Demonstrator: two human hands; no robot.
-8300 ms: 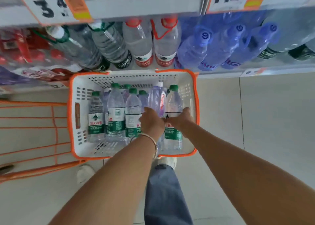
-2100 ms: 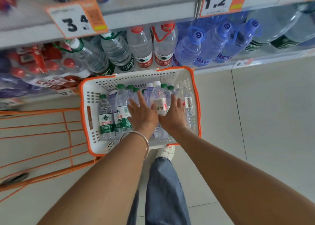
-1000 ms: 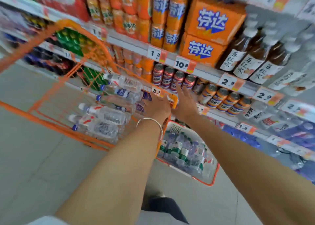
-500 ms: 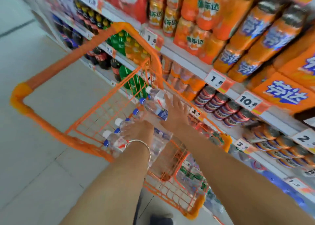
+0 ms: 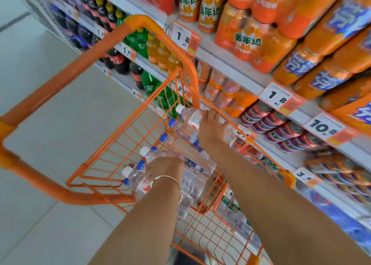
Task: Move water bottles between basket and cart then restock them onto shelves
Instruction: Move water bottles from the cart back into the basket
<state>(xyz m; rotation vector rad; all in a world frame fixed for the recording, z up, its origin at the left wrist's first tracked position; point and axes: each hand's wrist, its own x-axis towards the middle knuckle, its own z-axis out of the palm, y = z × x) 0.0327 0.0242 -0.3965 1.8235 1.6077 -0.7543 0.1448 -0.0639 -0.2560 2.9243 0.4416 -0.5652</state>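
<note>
Several water bottles (image 5: 188, 150) lie on their sides in a loose heap inside the orange cart (image 5: 90, 197), caps pointing away from the shelves (image 5: 230, 64); some caps are blue, some white. The right hand (image 5: 211, 131) lies flat on the topmost bottle (image 5: 190, 116), fingers fairly straight and spread over its label, pressing rather than clasping. The left hand (image 5: 162, 167) (a thin bracelet (image 5: 170, 179) sits on its wrist) is lower in the heap, its fingers bent down over the bottles; whether it truly has one in a grip I cannot tell.

Full bottles like these are probably fairly heavy for their size, and the thin clear plastic likely gives a little under a squeeze. Smooth and round, they would roll or slide off one another once the heap is disturbed. The surest hold is likely around the middle of the body, at the label, fingers and thumb wrapped well round; the neck under the cap is a second choice.
</note>
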